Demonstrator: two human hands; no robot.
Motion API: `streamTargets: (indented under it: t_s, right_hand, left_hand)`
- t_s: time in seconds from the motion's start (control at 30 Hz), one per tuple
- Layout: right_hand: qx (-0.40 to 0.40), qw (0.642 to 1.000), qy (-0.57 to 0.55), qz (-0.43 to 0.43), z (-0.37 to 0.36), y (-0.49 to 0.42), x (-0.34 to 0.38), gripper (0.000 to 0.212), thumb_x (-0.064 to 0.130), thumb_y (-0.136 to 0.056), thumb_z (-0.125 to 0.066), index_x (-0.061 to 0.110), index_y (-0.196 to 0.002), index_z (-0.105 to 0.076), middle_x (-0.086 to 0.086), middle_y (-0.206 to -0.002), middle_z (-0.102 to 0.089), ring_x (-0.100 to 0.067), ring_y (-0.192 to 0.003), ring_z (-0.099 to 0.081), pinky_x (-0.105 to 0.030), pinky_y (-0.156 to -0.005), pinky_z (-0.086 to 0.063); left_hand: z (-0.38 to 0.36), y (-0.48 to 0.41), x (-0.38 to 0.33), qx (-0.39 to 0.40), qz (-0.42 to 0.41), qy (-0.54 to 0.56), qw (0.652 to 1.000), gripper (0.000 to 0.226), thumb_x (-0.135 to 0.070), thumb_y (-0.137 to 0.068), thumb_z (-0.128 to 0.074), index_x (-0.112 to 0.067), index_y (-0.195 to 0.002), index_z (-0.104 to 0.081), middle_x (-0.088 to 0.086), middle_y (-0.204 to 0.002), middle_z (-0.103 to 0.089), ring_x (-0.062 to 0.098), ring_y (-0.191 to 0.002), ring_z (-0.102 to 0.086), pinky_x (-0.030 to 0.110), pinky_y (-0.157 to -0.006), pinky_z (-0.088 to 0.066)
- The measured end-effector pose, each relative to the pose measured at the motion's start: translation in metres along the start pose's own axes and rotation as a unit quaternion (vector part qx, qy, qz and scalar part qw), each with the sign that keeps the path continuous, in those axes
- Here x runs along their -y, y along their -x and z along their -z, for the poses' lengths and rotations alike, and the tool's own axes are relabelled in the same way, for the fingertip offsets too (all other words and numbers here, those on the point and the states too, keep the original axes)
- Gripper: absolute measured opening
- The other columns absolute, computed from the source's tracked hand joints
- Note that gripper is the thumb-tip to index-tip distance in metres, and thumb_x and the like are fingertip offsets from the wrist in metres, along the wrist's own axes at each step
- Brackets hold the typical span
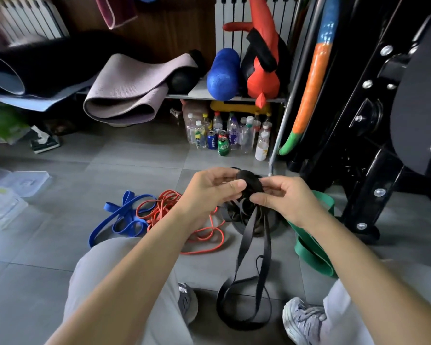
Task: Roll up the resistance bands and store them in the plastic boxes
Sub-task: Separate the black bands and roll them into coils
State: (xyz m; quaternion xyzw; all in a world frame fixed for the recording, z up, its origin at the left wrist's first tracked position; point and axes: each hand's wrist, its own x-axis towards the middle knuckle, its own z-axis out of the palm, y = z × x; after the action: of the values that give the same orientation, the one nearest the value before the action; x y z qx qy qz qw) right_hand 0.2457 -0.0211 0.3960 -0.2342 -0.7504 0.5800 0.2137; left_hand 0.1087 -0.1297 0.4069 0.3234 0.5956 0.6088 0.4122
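A black resistance band (249,186) is partly rolled into a tight coil held between both hands above the floor. My left hand (209,189) grips the coil from the left, thumb on its front. My right hand (287,199) pinches it from the right. The band's loose length (244,290) hangs down in long loops onto the tiles between my feet. On the floor lie a blue band (121,216), an orange band (164,210) and a green band (311,250). Clear plastic boxes (2,202) with a lid (26,181) sit at the far left.
A low shelf (234,97) at the back carries rolled yoga mats (127,90), a blue foam roller (223,74) and a red bag. Bottles and cans (224,135) stand beneath it. A black gym machine (373,120) fills the right side. My shoes rest at the bottom.
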Motion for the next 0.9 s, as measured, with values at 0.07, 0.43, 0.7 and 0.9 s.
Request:
streamTargets:
  t_s: [0.07, 0.43, 0.7, 0.9]
  right_hand:
    - [-0.004, 1.0, -0.028, 0.006, -0.001, -0.001, 0.001, 0.032, -0.002, -0.073, -0.072, 0.027, -0.084, -0.067, 0.017, -0.073, -0.072, 0.001, -0.074, -0.067, -0.016, -0.08, -0.053]
    - [0.026, 0.945, 0.319, 0.072, -0.006, 0.005, -0.009, 0.017, 0.018, -0.084, -0.066, 0.011, -0.099, -0.069, -0.009, -0.086, -0.068, -0.029, -0.083, -0.063, -0.037, -0.074, -0.048]
    - [-0.008, 0.979, 0.2, 0.028, -0.011, 0.003, -0.015, 0.027, 0.011, -0.076, -0.074, 0.026, -0.093, -0.061, 0.008, -0.086, -0.064, -0.01, -0.079, -0.06, -0.018, -0.074, -0.044]
    - [-0.011, 1.0, 0.021, 0.02, -0.002, 0.0, -0.007, 0.028, -0.001, -0.074, -0.073, 0.019, -0.093, -0.066, 0.012, -0.086, -0.068, 0.005, -0.076, -0.065, -0.011, -0.078, -0.049]
  left_hand:
    - [0.003, 0.003, -0.002, 0.01, 0.011, 0.092, 0.996, 0.015, 0.005, -0.087, -0.054, -0.004, -0.094, -0.064, 0.003, -0.078, -0.07, 0.009, -0.072, -0.067, 0.016, -0.068, -0.055]
    - [0.006, 0.008, 0.007, 0.015, -0.12, -0.443, 0.888, 0.042, -0.021, -0.08, -0.072, -0.024, -0.119, -0.058, -0.01, -0.101, -0.054, 0.005, -0.077, -0.048, 0.011, -0.074, -0.041]
    - [0.005, 0.006, 0.005, 0.029, -0.116, -0.532, 0.838, 0.021, -0.024, -0.083, -0.067, -0.02, -0.103, -0.066, -0.004, -0.091, -0.062, 0.013, -0.08, -0.056, 0.025, -0.068, -0.04]
    - [0.01, 0.007, -0.002, -0.009, -0.063, -0.174, 0.983, 0.023, -0.004, -0.085, -0.065, -0.01, -0.107, -0.063, 0.006, -0.089, -0.069, 0.011, -0.075, -0.065, 0.023, -0.071, -0.055]
